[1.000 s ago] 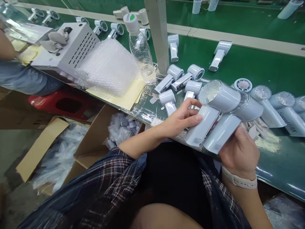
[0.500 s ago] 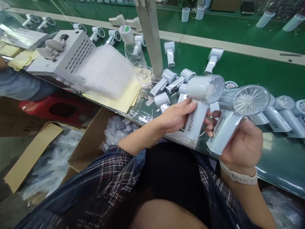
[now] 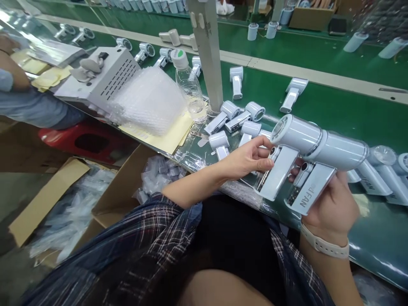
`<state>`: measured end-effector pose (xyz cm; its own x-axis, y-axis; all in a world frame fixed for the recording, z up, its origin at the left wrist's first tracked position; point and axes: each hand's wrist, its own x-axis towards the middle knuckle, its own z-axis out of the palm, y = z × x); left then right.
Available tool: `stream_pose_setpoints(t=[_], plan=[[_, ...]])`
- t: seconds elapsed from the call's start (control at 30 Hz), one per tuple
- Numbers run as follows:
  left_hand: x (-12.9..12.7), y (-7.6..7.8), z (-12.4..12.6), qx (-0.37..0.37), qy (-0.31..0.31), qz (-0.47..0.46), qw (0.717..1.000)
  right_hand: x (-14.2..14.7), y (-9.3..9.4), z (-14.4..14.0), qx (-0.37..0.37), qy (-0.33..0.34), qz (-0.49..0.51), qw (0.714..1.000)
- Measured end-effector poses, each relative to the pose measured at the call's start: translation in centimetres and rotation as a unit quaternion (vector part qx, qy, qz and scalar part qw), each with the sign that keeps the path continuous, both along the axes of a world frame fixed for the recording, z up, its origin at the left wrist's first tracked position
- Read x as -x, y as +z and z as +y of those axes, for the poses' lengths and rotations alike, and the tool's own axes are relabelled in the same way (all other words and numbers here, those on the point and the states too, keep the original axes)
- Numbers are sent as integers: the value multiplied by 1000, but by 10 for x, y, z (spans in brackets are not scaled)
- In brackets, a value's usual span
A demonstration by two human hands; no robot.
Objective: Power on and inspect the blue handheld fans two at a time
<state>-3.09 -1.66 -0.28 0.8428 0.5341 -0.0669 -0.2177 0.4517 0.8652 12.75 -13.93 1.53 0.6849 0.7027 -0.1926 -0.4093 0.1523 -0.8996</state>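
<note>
My left hand [image 3: 247, 159] grips the handle of a pale blue handheld fan [image 3: 287, 146], thumb and fingers around its upper part. My right hand [image 3: 331, 204] holds a second, similar fan [image 3: 321, 170] by its handle, with lettering showing on the side. The two fans are side by side above the edge of the green conveyor belt [image 3: 350, 102], their round heads lined up end to end and their button sides turned toward me. A white watch strap [image 3: 321, 245] sits on my right wrist.
More fans [image 3: 237, 119] lie loose on the belt, others at right [image 3: 379, 170]. A water bottle [image 3: 188, 85], bubble wrap [image 3: 149, 100], yellow sheets and a white metal box [image 3: 105, 74] stand left. Cardboard boxes [image 3: 127, 187] with bagged parts sit below. Another person's arm [image 3: 12, 80] is far left.
Both fans have been rotated in my hands: their clear front grilles faced me before, and now the handles' button sides face me with the heads pointing sideways.
</note>
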Motion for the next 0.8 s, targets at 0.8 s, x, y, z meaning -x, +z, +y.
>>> stream_pose_setpoints(t=[0.8], plan=[[6, -7, 19, -516, 93, -79, 848, -1, -10, -19, -138, 120, -287, 940]])
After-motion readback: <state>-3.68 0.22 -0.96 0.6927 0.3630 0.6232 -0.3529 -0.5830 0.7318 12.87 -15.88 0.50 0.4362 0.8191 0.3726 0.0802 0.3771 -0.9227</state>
